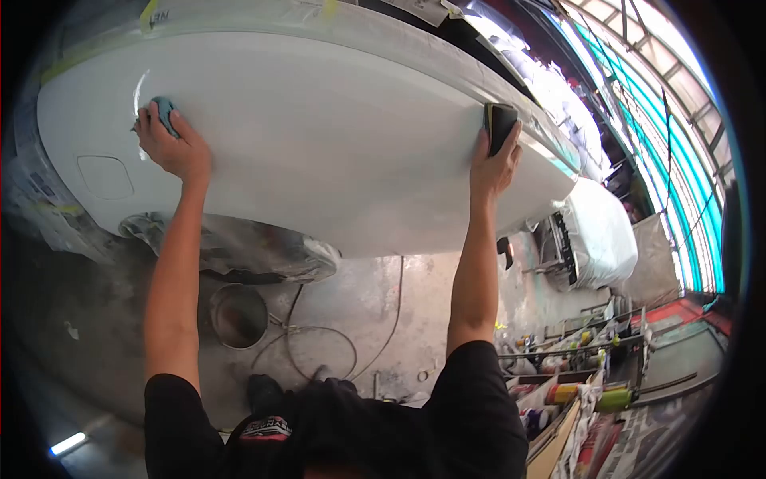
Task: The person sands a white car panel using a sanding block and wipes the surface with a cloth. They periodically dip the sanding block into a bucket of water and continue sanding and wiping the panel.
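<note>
A large white car body panel (319,136) spans the upper part of the view, with a square fuel flap (105,176) at its left. My left hand (174,146) is closed around a blue-grey cloth (166,116) on the panel's left part, near a bright reflection. Near the panel's upper right edge, my right hand (496,166) grips a dark block (503,126) with a yellowish edge, its thumb on one side and fingers on the other. Both arms are stretched out and far apart.
Plastic film and masking tape border the panel (239,17). Below stand a covered wheel (239,247), a round bucket (239,315) and a looping hose (351,339) on the floor. Shelves with cans and bottles (558,393) are at lower right; a covered car part (602,231) lies beyond.
</note>
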The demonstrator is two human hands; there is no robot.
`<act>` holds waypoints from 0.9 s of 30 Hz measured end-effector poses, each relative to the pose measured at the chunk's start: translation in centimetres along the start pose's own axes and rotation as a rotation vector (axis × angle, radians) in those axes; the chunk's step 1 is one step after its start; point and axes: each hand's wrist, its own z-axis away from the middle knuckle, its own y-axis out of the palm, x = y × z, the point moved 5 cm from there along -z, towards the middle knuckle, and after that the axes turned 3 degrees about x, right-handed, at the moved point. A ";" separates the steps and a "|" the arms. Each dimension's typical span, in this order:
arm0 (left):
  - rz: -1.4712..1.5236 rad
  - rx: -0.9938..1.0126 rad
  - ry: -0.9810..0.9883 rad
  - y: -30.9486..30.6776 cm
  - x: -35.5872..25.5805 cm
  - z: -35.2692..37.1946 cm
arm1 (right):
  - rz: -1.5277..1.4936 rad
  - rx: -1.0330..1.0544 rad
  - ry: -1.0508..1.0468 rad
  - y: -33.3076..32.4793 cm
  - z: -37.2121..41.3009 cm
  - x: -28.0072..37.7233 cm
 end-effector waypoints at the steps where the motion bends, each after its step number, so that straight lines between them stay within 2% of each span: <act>1: -0.006 0.021 0.018 -0.1 0.1 -0.1 | 0.025 -0.001 0.011 0.2 -0.2 0.3; 7: 0.201 0.180 0.355 0.8 -1.2 -3.5 | 0.121 -0.045 0.067 1.1 0.3 0.5; 9: 0.204 0.207 0.502 1.3 -4.3 -5.2 | 0.106 -0.038 0.084 1.5 0.2 0.6; 14: 0.397 0.441 0.855 5.2 -14.7 -4.8 | 0.108 -0.033 0.113 1.4 0.1 0.6; 17: 0.529 0.610 1.051 8.1 -22.0 -1.9 | 0.139 -0.048 0.100 1.3 0.2 0.7; 23: 0.704 0.669 1.344 12.9 -37.0 5.1 | 0.171 -0.072 0.097 1.6 0.6 0.3; 27: 0.799 0.725 1.403 12.7 -36.7 4.3 | 0.171 -0.077 0.129 1.7 0.4 0.6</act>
